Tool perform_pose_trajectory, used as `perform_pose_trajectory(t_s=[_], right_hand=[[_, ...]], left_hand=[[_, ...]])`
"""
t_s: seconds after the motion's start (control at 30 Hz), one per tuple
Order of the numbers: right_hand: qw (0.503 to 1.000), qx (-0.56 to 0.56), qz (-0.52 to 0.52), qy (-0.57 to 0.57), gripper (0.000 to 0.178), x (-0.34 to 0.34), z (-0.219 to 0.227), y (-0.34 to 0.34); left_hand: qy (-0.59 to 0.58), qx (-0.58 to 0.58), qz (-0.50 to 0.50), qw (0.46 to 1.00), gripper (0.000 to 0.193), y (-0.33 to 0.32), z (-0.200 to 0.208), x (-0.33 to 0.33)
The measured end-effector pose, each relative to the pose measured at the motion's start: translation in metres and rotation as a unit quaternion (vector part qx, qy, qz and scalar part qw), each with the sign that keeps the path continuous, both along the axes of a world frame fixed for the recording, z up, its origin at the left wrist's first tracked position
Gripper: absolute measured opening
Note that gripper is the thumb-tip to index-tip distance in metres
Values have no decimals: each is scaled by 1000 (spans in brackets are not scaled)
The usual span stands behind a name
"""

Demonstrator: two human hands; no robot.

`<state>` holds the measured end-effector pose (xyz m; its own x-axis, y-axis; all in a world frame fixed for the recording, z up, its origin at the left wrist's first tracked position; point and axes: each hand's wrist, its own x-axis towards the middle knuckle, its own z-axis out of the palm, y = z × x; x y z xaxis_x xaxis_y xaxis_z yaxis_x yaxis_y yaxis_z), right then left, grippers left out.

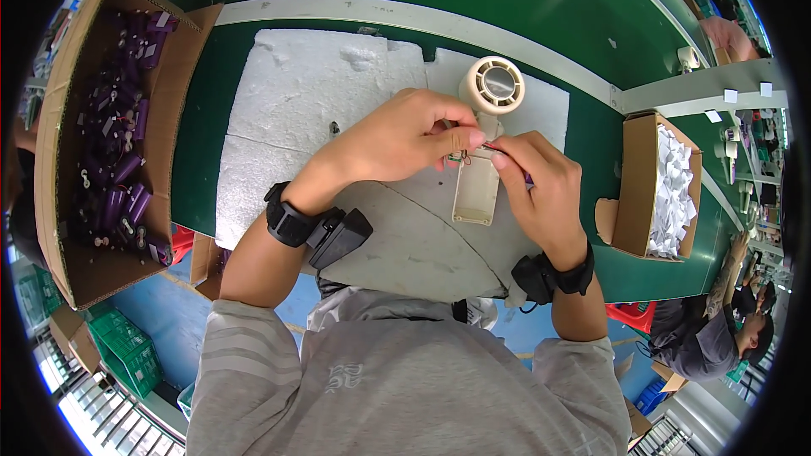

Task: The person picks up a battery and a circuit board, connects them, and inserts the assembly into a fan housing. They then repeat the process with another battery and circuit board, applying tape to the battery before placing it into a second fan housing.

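A cream handheld fan [492, 86] lies on the foam board, its round head at the far end and its open handle shell [476, 194] toward me. Over the fan's neck, my left hand [410, 135] is closed, thumb and forefinger pinching thin wires. Close by on the right, my right hand [545, 186] pinches at the same spot, where a thin red wire [488, 146] shows between the fingertips. Under my left fingers a small green circuit board [456, 156] is partly visible. Something purple peeks out beside my right fingers, mostly hidden.
White foam boards [296, 84] cover part of the green bench [583, 194]. At left stands a cardboard box [186, 76] of purple cylindrical batteries [127, 169]. A smaller box [635, 186] at right holds white paper pieces [672, 194]. Other people sit along the right side.
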<state>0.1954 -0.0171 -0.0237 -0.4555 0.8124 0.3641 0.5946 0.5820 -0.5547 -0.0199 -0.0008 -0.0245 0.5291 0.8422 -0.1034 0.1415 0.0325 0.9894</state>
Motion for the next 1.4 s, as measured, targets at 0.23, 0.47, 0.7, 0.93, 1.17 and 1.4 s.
perform_pose_trajectory(t_s=[0.23,0.47,0.7,0.93,1.17,1.4], right_hand=[[1000,14,-1,-1,8,2,-4,1],[1000,17,-12,-14,9,-1,-1,0],[1000,27,-1,11,12,1,-3,0],[999,31,-24,-25,12,-5,-2,-3],[999,34,-9,-13,12,-2,-6,-2],[1000,20,9,-15,10,1,-3,-2]], left_hand=[[48,29,-10,998,20,-1,1,0],[60,54,-12,997,18,-1,1,0],[64,90,8,994,19,-2,-1,3],[81,168,22,982,13,-5,1,3],[86,140,0,986,9,-3,3,1],[4,14,-18,1000,24,0,-2,-5]])
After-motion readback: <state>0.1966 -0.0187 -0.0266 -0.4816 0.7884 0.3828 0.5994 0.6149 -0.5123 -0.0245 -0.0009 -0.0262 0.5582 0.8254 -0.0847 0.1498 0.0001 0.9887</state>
